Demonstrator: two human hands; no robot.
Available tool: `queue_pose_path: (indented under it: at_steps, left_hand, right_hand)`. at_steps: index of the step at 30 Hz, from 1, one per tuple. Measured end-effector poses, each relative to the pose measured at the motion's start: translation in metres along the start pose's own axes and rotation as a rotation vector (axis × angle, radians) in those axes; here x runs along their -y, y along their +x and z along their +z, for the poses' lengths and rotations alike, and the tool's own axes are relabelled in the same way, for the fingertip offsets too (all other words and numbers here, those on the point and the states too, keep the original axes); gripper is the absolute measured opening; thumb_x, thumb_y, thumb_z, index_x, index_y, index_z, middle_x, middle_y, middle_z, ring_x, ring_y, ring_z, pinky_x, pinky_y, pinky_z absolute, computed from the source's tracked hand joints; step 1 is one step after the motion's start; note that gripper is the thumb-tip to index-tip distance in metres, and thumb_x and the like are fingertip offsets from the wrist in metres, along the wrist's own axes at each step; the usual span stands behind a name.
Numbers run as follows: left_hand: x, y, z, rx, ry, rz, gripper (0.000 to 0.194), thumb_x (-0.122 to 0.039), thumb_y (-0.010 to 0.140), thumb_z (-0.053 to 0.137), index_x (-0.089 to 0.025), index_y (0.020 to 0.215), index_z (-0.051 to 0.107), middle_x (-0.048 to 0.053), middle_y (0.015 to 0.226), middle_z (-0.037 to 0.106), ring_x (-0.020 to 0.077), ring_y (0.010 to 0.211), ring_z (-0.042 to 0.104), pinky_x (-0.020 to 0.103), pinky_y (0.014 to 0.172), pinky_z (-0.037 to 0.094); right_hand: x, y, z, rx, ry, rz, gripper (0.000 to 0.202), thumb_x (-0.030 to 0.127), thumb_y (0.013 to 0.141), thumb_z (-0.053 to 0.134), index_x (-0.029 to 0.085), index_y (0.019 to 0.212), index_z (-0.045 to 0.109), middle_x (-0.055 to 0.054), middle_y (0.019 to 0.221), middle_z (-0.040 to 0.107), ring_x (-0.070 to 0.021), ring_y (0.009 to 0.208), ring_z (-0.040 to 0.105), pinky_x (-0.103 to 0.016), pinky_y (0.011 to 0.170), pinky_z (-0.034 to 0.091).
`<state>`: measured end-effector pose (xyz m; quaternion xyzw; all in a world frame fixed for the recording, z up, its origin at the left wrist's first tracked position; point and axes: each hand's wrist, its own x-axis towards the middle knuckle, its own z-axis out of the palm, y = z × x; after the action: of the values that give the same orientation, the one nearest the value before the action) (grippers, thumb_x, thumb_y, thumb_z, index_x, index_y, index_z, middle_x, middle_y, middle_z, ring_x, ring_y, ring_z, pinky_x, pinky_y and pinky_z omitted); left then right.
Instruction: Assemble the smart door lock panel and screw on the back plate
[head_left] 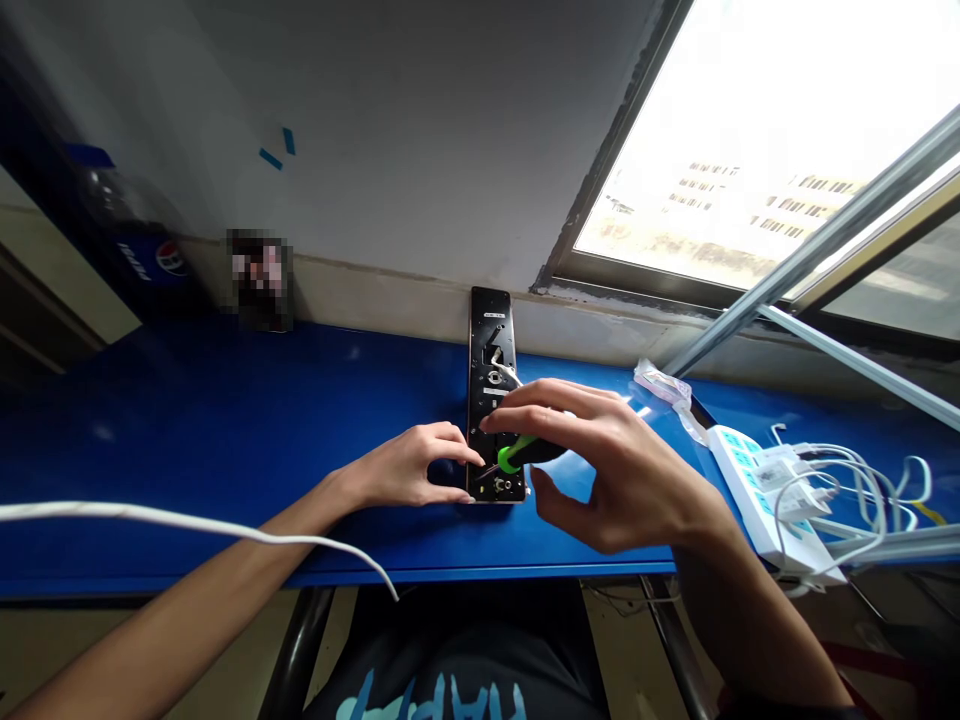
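Note:
A long black panel [491, 330], with small metal fittings and a short white cable on it, lies on the blue table. My right hand [600, 455] is closed around a screwdriver [517, 455] with a green and black handle. Its shaft slants left and down over the panel's near end. At the panel's left edge, near that end, is my left hand [424, 465], thumb and fingers apart, the fingertips touching the panel. Whether the screwdriver tip sits in a screw is too small to make out.
On the right of the blue table [360, 400] stands a white power strip [772, 510] with plugs and tangled white cables [862, 480]. Behind it lies a clear plastic packet [664, 385]. A Pepsi bottle [142, 240] is at the far left. A white cable [225, 525] crosses the left foreground.

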<state>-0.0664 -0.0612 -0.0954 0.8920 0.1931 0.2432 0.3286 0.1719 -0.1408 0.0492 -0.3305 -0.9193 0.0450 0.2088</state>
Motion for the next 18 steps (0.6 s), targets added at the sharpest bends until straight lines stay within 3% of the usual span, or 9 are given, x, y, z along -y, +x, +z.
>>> queue_pose_path:
  at_steps: [4,8,13,16,18]
  left_hand:
    - [0.0008,-0.0009,0.0001,0.004,0.001,-0.006,0.042,-0.032,0.084,0.085,-0.025,0.124,0.074,0.006,0.117,0.071,0.0207,0.106,0.068,0.032,0.094,0.057]
    - [0.0007,-0.0010,-0.0002,0.003,0.013,-0.007,0.042,-0.032,0.085,0.084,-0.025,0.125,0.073,0.005,0.116,0.070,0.0201,0.107,0.068,0.031,0.095,0.056]
    - [-0.0008,-0.0002,-0.0013,0.008,0.024,-0.003,0.041,-0.032,0.085,0.084,-0.024,0.124,0.073,0.005,0.117,0.070,0.0200,0.106,0.068,0.030,0.094,0.055]
    - [0.0007,-0.0004,-0.0008,0.007,0.021,0.006,0.042,-0.034,0.086,0.084,-0.024,0.125,0.073,0.006,0.117,0.070,0.0203,0.107,0.068,0.031,0.094,0.056]
    - [0.0022,-0.0007,-0.0002,0.007,0.016,0.004,0.043,-0.035,0.086,0.084,-0.025,0.126,0.072,0.005,0.116,0.070,0.0206,0.107,0.067,0.031,0.094,0.056]
  right_hand:
    - [-0.0044,-0.0015,0.0030,-0.082,-0.031,0.036,0.019,0.019,0.092,0.067,0.021,0.111,0.071,-0.003,0.093,0.075,-0.0131,0.070,0.066,-0.028,0.062,0.050]
    - [-0.0031,-0.0023,0.0043,-0.071,0.003,-0.006,0.039,0.014,0.086,0.066,0.021,0.124,0.066,-0.006,0.108,0.074,-0.0178,0.086,0.069,-0.031,0.071,0.053]
    - [-0.0038,-0.0032,0.0062,-0.119,-0.063,0.023,0.016,0.016,0.093,0.066,0.019,0.107,0.071,-0.002,0.090,0.072,-0.0117,0.070,0.064,-0.027,0.060,0.047]
    - [-0.0049,-0.0039,0.0069,-0.098,-0.014,0.005,0.037,0.010,0.087,0.063,0.019,0.123,0.067,-0.005,0.106,0.072,-0.0137,0.080,0.066,-0.028,0.066,0.050]
    - [-0.0053,-0.0042,0.0068,-0.084,-0.005,0.006,0.044,0.015,0.084,0.067,0.020,0.128,0.065,-0.007,0.117,0.071,-0.0164,0.087,0.068,-0.030,0.071,0.052]
